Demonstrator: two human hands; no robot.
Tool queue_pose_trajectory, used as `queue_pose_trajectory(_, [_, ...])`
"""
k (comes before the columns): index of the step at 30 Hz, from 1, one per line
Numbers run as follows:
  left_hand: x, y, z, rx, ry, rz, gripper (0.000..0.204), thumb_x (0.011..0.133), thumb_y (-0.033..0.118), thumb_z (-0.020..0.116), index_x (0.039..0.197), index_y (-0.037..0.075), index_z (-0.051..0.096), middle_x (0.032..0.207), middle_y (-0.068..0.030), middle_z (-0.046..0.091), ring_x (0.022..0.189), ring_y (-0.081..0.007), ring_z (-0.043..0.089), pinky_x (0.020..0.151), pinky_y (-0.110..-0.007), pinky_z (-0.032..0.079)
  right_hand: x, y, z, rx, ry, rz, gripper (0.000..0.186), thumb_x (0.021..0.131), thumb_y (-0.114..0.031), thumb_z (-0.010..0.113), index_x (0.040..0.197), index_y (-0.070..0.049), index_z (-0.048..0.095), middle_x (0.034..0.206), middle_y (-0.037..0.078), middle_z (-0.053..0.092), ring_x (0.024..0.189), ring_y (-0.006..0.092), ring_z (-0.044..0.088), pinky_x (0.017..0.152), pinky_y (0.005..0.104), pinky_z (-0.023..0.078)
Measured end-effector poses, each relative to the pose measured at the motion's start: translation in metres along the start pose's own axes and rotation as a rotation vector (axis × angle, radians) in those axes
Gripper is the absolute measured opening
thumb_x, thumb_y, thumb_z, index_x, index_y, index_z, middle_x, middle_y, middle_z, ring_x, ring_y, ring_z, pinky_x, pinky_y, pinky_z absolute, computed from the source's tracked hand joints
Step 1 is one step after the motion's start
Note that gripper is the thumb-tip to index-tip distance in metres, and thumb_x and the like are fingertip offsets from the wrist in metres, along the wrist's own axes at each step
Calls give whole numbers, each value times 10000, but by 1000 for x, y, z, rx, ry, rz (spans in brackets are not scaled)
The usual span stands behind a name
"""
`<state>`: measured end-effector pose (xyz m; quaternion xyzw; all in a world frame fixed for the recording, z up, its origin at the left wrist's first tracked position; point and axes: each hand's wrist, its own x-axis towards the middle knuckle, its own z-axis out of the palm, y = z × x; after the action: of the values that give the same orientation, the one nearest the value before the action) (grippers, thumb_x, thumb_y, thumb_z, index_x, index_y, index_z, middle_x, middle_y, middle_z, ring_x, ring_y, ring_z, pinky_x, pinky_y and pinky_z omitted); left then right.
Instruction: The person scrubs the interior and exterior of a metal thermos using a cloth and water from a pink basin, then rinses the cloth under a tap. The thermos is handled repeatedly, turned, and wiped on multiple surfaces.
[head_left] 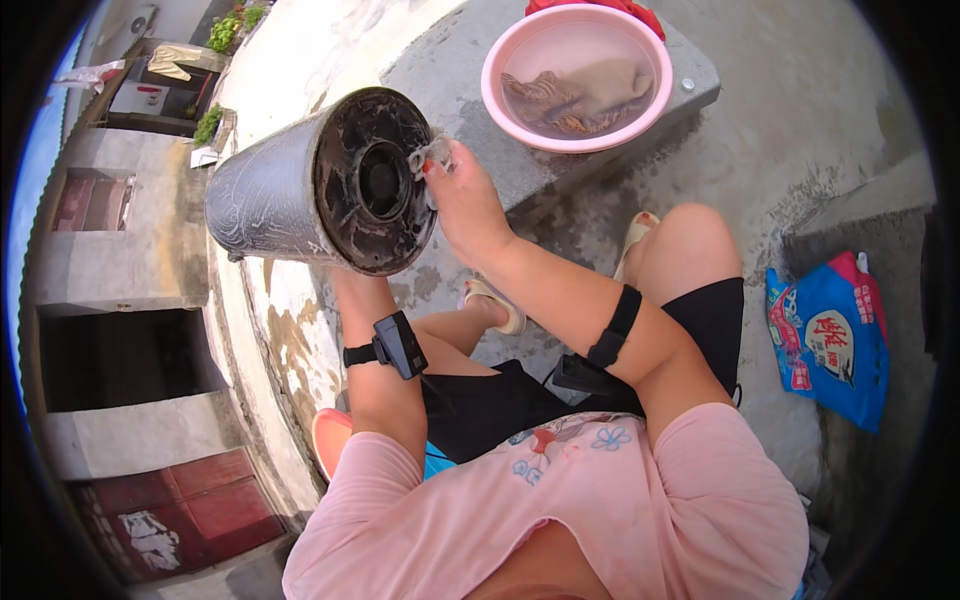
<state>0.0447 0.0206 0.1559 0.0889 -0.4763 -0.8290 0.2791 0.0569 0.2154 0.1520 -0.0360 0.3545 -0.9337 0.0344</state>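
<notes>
Sunlit walls and red double doors (180, 515) edge the courtyard at the far left. Next comes a dark grey cylinder (270, 190), streaked with suds and tilted in mid-air, its black ringed end face (345, 200) turned rightward. Below it rises the left forearm (378, 330); the left hand is hidden behind the cylinder, so I cannot tell its grip. At the end face's right rim, the right hand (468, 205) pinches a crumpled grey scrubber (428, 160). I'd keep the cylinder braced, scrub the rim in short strokes, then follow the rings into the recessed hub, where grime could hide. Beyond, a concrete bench (450, 60) carries a pink basin (575, 145) with brown cloth (610, 85) in water; a blue bag (835, 345) lies farthest right.
</notes>
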Motion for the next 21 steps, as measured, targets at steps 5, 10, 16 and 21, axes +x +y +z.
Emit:
queue_pose_trajectory(5, [-20, -10, -7, 6, 8, -14, 624, 993, 533, 363, 1409, 72, 427, 1378, -142, 503, 1238, -310, 492, 1056, -469, 415, 9, 1, -4, -60, -6, -31, 414, 1014, -155, 469, 1372, 48, 425, 1144, 138, 621, 1027, 166, 565, 931, 316, 436])
queue_pose_trajectory(10, [3, -14, -17, 19, -55, 12, 629, 991, 537, 363, 1412, 74, 425, 1379, -144, 503, 1240, -311, 490, 1060, -468, 411, -32, 10, 12, 208, -32, 165, 375, 1031, -158, 417, 1368, 6, 411, 1234, 125, 576, 1106, 172, 524, 978, 316, 401])
queue_pose_trajectory(16, [25, -12, -19, 149, -185, 55, 635, 989, 543, 364, 1416, 76, 422, 1381, -147, 503, 1244, -312, 487, 1065, -467, 407, -50, 11, 17, 206, 33, 394, 370, 1026, -137, 399, 1390, -80, 418, 1333, 52, 515, 1170, 142, 492, 986, 276, 377])
queue_pose_trajectory(21, [19, -16, -10, -49, 119, 3, 640, 973, 560, 374, 1427, 112, 426, 1421, -118, 478, 1284, -309, 466, 1084, -470, 388, -56, 12, 15, -239, -15, 173, 394, 989, -114, 418, 1351, 38, 442, 1307, 226, 499, 1168, 341, 510, 1002, 372, 398])
